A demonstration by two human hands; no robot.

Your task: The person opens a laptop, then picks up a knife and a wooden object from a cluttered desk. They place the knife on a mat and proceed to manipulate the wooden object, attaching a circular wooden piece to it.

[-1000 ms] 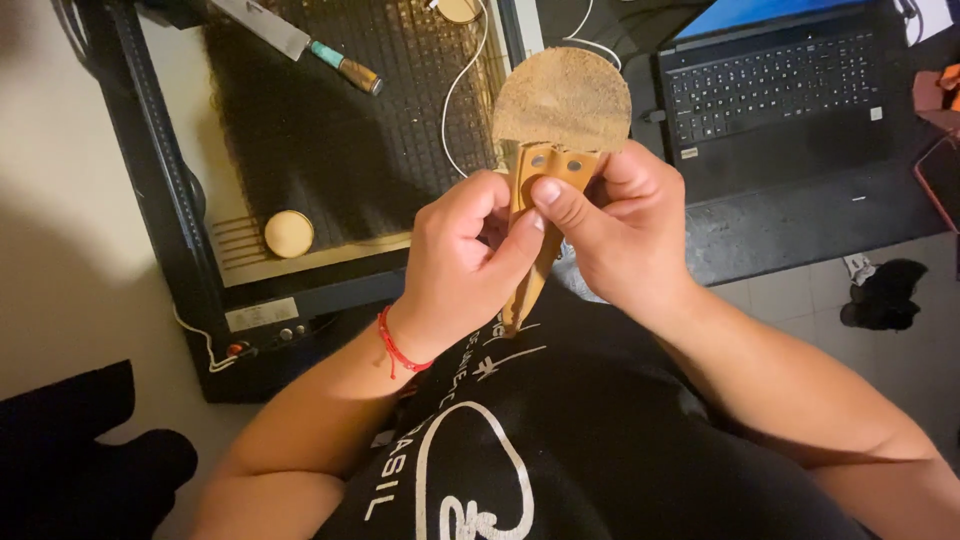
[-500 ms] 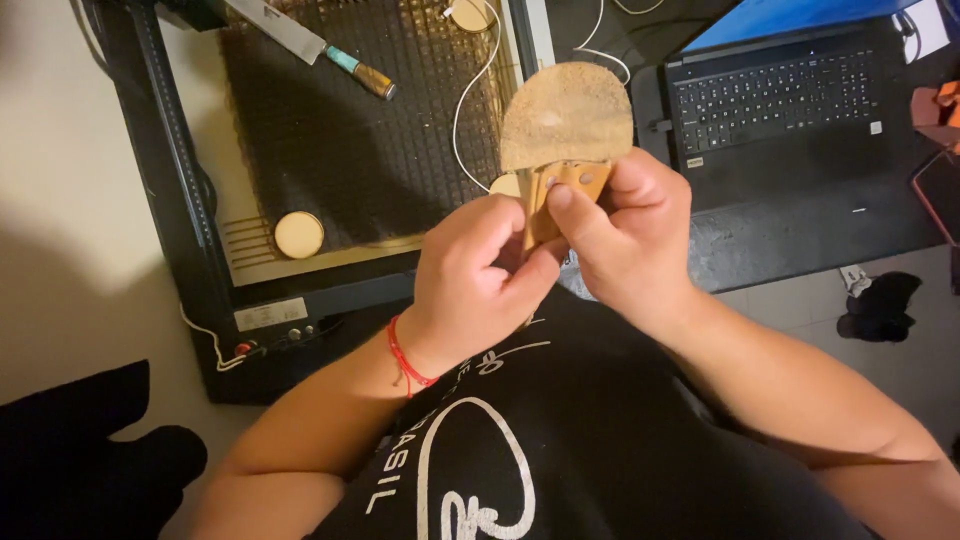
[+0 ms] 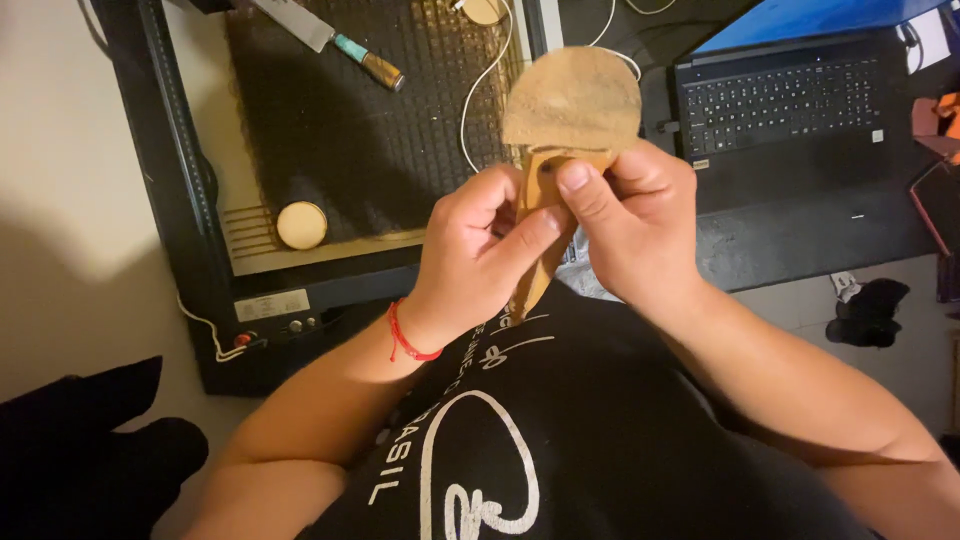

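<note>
Hands together at chest height: left hand and right hand both pinch a wooden piece (tan, tapering downward) topped by a rounded tan leather flap. Behind them a black machine bed carries a knife and a wooden disc; laptop sits right.

One wooden paddle, one knife, one laptop, two wooden discs.
</note>
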